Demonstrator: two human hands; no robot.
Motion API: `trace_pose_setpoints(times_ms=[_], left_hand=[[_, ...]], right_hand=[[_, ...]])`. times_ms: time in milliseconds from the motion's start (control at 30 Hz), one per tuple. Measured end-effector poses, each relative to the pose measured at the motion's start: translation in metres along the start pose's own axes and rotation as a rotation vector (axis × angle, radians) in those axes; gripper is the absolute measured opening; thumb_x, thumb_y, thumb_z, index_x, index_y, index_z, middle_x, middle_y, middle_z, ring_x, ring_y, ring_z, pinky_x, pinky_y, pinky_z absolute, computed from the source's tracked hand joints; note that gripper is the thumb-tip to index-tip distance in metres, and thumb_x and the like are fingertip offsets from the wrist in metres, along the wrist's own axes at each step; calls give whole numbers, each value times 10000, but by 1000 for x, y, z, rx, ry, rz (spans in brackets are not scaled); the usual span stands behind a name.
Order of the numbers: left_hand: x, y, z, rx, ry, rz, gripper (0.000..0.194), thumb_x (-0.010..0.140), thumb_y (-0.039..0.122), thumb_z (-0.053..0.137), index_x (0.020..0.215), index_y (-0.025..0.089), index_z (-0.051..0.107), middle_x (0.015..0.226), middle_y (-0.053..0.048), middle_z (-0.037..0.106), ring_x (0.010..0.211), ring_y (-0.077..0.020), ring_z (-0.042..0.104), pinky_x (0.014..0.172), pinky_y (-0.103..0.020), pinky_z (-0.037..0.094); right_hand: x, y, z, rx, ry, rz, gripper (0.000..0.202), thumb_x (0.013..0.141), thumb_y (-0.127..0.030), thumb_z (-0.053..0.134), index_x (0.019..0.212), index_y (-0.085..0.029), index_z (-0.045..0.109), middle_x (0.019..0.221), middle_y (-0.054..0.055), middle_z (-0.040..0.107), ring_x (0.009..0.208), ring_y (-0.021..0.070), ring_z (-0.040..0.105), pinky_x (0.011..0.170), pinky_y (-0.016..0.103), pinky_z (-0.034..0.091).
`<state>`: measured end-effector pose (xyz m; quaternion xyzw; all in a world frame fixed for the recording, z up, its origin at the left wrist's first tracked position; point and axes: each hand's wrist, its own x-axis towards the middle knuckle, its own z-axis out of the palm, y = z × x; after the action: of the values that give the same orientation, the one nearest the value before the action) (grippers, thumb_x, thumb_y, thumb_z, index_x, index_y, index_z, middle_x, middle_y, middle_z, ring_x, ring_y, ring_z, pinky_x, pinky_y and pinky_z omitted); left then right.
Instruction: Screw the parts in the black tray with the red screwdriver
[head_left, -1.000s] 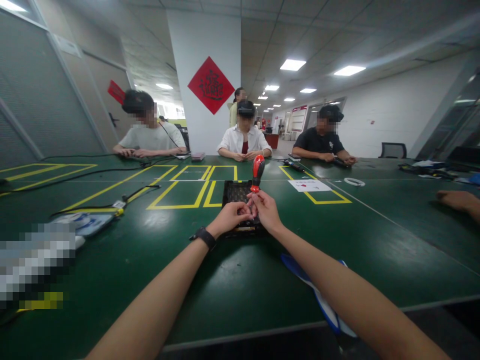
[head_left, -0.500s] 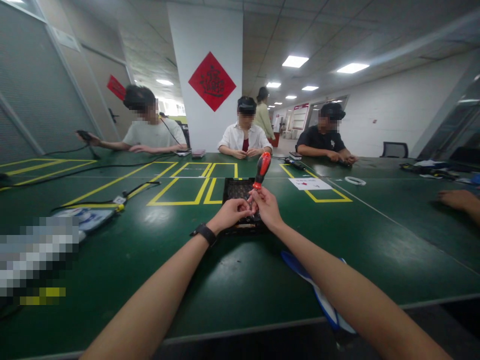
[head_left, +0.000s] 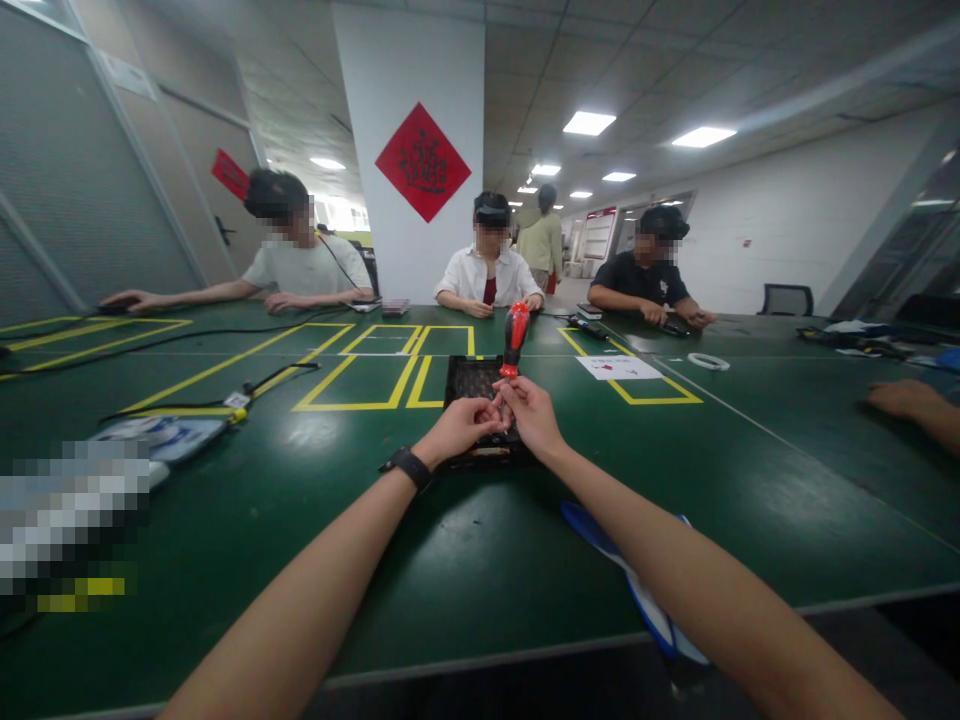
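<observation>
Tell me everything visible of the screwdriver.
The screwdriver has a red-and-black handle, seemingly plastic, with a rounded red end. It stands nearly upright, handle up, over the black case. The right hand pinches it below the handle; whether the left hand touches it, or where its tip ends, is unclear.

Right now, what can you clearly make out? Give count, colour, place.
Table: one, green, foreground
Tray: one, black, mid-table
Screwdriver: one, red and black, above tray
Tape outlines: several, yellow, on the table
Paper: one, mostly white, right of tray
Ring: one, white, farther right
Flat item: one, blue and white, near edge
Cables: several, black, left side
Diamond sign: one, red, on white pillar
Seated people: three, pale or black tops, opposite
Standing person: one, pale-green top, behind them
Another person's hand: one, right edge
Wristband: one, black, left wrist
Right hand: one, bare, on screwdriver
Left hand: one, bare, over tray
</observation>
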<state>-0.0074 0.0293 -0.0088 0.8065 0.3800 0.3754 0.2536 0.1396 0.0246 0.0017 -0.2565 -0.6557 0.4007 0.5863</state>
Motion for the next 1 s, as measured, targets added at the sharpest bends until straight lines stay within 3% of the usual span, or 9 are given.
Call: trace_pose_setpoints(times_ms=[267, 567, 833, 1000], left_hand=[[-2, 8, -5, -16, -127, 88, 215, 789, 275, 483, 778, 123, 633, 766, -28, 645, 721, -137, 563, 701, -231, 415], [-2, 3, 0, 53, 42, -6, 257, 666, 375, 635, 715, 125, 601, 645, 3, 586, 586, -111, 496, 564, -217, 379], [-3, 7, -3, -96, -80, 51, 218, 765, 299, 531, 780, 112, 642, 754, -32, 653, 710, -139, 572, 695, -241, 421], [-1, 4, 0, -78, 9, -13, 239, 681, 341, 627, 751, 113, 617, 672, -12, 611, 605, -113, 525, 597, -223, 414]], right_hand=[[1, 2, -1, 32, -5, 48, 371, 783, -490, 479, 917, -153, 554, 672, -12, 569, 382, 38, 435, 373, 181, 414], [0, 0, 0, -6, 15, -5, 315, 804, -443, 485, 858, -142, 561, 632, -13, 559, 390, 46, 468, 387, 177, 366], [-1, -2, 1, -30, -33, 1, 349, 819, -470, 435, 908, -152, 550, 703, -1, 566, 416, 43, 454, 404, 181, 400], [-1, -1, 2, -43, -11, -10, 325, 821, -462, 438, 883, -158, 534, 671, -11, 555, 409, 42, 452, 404, 175, 394]])
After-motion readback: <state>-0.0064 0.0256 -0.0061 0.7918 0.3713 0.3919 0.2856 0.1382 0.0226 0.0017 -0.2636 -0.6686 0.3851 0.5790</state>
